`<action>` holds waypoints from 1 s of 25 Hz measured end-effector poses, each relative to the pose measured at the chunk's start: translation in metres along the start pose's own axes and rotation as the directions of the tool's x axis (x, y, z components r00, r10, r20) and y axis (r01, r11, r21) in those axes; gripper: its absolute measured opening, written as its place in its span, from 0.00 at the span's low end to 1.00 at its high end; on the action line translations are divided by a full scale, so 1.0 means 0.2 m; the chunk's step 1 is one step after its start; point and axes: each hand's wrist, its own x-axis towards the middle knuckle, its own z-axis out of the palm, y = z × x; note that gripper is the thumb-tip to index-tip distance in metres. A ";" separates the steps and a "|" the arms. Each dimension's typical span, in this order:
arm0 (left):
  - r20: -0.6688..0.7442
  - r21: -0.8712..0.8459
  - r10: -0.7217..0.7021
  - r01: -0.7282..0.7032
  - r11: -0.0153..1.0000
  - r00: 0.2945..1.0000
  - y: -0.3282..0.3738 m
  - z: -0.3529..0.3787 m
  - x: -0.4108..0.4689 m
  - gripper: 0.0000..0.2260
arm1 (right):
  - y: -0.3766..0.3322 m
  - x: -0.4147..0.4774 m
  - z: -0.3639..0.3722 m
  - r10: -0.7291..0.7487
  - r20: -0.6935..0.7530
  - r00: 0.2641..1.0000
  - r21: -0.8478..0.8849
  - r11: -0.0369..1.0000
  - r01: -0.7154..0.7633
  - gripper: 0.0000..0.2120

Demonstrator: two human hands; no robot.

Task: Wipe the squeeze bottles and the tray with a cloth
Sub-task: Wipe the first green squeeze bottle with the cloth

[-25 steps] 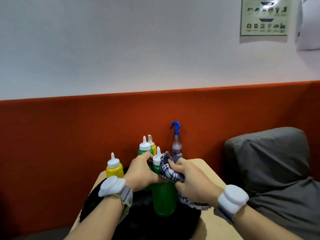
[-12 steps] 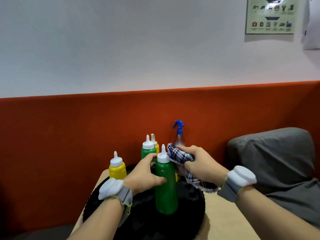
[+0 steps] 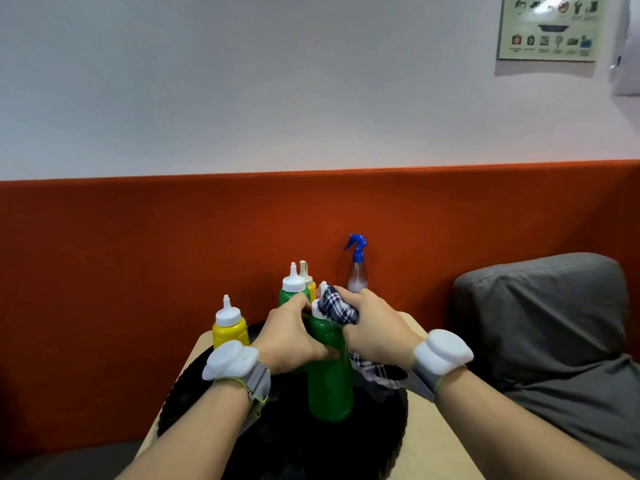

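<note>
A tall green squeeze bottle (image 3: 329,382) stands upright on a round black tray (image 3: 194,396). My left hand (image 3: 292,336) grips its upper body from the left. My right hand (image 3: 375,327) holds a blue-and-white checked cloth (image 3: 335,306) pressed against the bottle's white cap and shoulder; the cloth's tail hangs down behind my wrist. A second green bottle (image 3: 292,291) and a yellow bottle (image 3: 309,280) stand behind it, partly hidden. Another yellow bottle (image 3: 229,329) stands at the tray's left.
A clear spray bottle with a blue trigger (image 3: 356,266) stands at the back against the orange padded wall (image 3: 138,271). A grey cushion (image 3: 554,334) lies to the right. The small beige table (image 3: 436,448) ends close around the tray.
My right hand has brought the cloth down from beside the spray bottle onto the front green bottle's cap. My left hand has slid higher on that bottle.
</note>
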 end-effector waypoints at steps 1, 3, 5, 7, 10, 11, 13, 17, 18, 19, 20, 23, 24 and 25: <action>-0.003 0.001 0.002 -0.002 1.000 1.000 0.00 -0.01 0.00 0.28 | -0.01 -0.01 0.01 -0.025 -0.004 1.000 0.002 1.000 0.025 0.34; -0.011 -0.008 0.004 -0.004 1.000 1.000 -0.01 -0.02 -0.02 0.27 | 0.00 -0.05 0.04 -0.102 0.016 0.995 -0.015 0.995 0.102 0.34; -0.014 -0.025 -0.015 0.015 1.000 1.000 -0.01 -0.02 -0.02 0.28 | 0.03 -0.07 0.01 -0.089 -0.016 0.996 0.083 0.993 0.090 0.32; -0.031 -0.030 -0.036 0.035 0.999 0.999 -0.01 0.01 -0.02 0.31 | 0.06 -0.03 0.00 -0.013 -0.011 1.000 0.153 0.988 0.015 0.30; -0.072 -0.015 0.002 -0.003 1.000 0.997 -0.04 0.05 -0.01 0.26 | 0.06 -0.07 0.06 -0.078 0.055 0.995 0.031 0.997 0.076 0.31; -0.083 -0.023 0.000 -0.002 1.000 0.997 -0.05 0.06 -0.01 0.25 | 0.06 -0.09 0.08 -0.107 0.081 0.991 -0.021 0.994 0.109 0.31; -0.092 -0.018 -0.023 0.022 1.000 0.995 -0.06 0.06 0.00 0.27 | 0.10 -0.08 0.07 -0.064 0.057 0.996 -0.004 0.998 0.064 0.31; 0.005 -0.104 -0.114 0.114 0.988 0.993 -0.08 0.07 0.03 0.38 | 0.11 -0.03 0.04 -0.004 0.083 0.997 0.094 0.996 -0.004 0.29; 0.071 -0.170 -0.117 0.128 0.977 0.991 -0.09 0.07 0.03 0.38 | 0.13 -0.04 0.01 0.010 0.071 0.997 0.127 0.992 -0.019 0.28; 0.137 -0.218 -0.119 0.147 0.965 0.983 -0.10 0.06 0.02 0.37 | 0.15 -0.04 -0.02 0.032 0.052 0.998 0.181 0.983 -0.041 0.29; 0.179 -0.232 -0.110 0.151 0.961 0.978 -0.11 0.05 0.02 0.35 | 0.15 -0.04 -0.05 0.044 0.026 0.999 0.216 0.975 -0.049 0.29; 0.110 -0.134 -0.042 0.057 0.989 0.993 -0.13 0.04 0.01 0.25 | 0.09 -0.01 -0.06 -0.022 0.020 1.000 0.122 0.992 0.019 0.31; 0.072 -0.109 -0.037 0.044 0.993 0.997 -0.13 0.04 0.00 0.24 | 0.04 0.00 -0.04 -0.060 0.039 0.997 0.038 0.998 0.058 0.32; 0.045 -0.096 -0.044 0.048 0.994 0.998 -0.13 0.04 0.00 0.23 | 0.01 0.02 -0.02 -0.069 0.044 0.997 -0.023 0.997 0.070 0.32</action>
